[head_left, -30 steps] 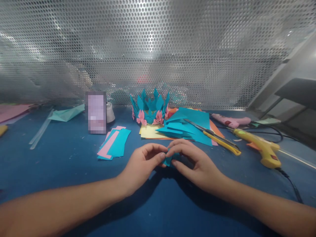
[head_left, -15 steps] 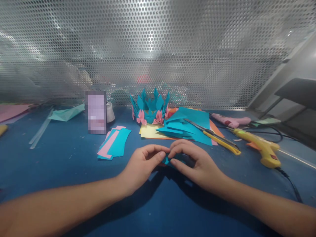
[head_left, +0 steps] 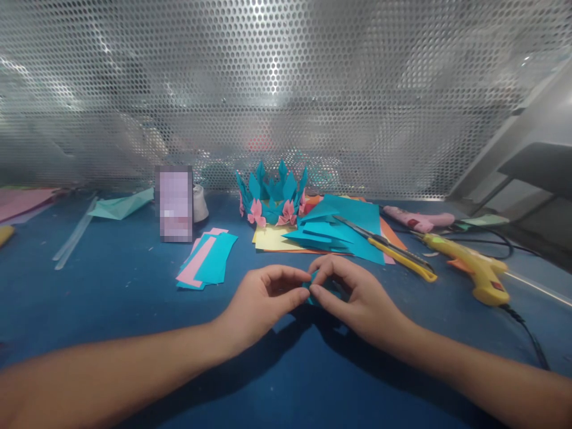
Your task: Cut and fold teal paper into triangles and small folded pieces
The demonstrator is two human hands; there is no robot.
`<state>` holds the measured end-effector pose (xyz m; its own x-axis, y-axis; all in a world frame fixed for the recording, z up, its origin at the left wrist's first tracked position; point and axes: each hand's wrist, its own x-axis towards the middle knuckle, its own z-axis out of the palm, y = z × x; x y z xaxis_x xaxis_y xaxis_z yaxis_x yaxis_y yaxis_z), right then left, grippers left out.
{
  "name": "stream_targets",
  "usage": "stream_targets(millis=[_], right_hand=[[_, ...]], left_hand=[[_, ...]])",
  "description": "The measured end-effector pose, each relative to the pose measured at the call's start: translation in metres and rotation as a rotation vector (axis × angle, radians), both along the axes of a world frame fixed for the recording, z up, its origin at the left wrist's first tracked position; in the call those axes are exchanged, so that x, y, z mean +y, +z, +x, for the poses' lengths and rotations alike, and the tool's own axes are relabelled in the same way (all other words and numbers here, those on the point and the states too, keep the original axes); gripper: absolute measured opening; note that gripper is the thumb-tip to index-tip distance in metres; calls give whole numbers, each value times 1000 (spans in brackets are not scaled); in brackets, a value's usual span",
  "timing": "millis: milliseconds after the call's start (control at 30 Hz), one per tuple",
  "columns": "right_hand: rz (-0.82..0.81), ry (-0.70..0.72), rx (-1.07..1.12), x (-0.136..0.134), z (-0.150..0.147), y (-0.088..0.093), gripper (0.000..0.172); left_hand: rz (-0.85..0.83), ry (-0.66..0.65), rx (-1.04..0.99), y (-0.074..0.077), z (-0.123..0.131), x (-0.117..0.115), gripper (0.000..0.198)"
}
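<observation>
Between my fingertips, a little above the blue table, is a small piece of blue paper, mostly hidden by the hands. My left hand pinches its left edge between thumb and fingers. From the other side my right hand holds it, thumb in front and fingers curled over the top. Beyond the hands stands a blue paper crown with pointed tips and pink paper bows. Left of my left hand lie cut blue and pink paper strips.
Blue paper sheets lie over yellow paper, with a yellow cutter knife on top. At right are a yellow glue gun and a pink one. A blurred phone stands left; glue sticks lie farther left.
My left hand's fingertips have shifted slightly right, closer to the right hand's. The blue paper piece has turned between the fingers and now shows above the right thumb.
</observation>
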<state>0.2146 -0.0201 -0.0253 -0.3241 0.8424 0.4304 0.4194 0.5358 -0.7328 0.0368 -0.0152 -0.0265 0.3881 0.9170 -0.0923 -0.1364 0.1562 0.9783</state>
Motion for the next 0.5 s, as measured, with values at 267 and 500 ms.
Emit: stream_targets(millis=[267, 500], right_hand=[[-26, -1, -1, 0, 0, -1, 11], [-39, 21, 38, 0, -1, 0, 10]], left_hand=[[27, -9, 15, -2, 0, 0, 18], [38, -8, -33, -2, 2, 1, 22]])
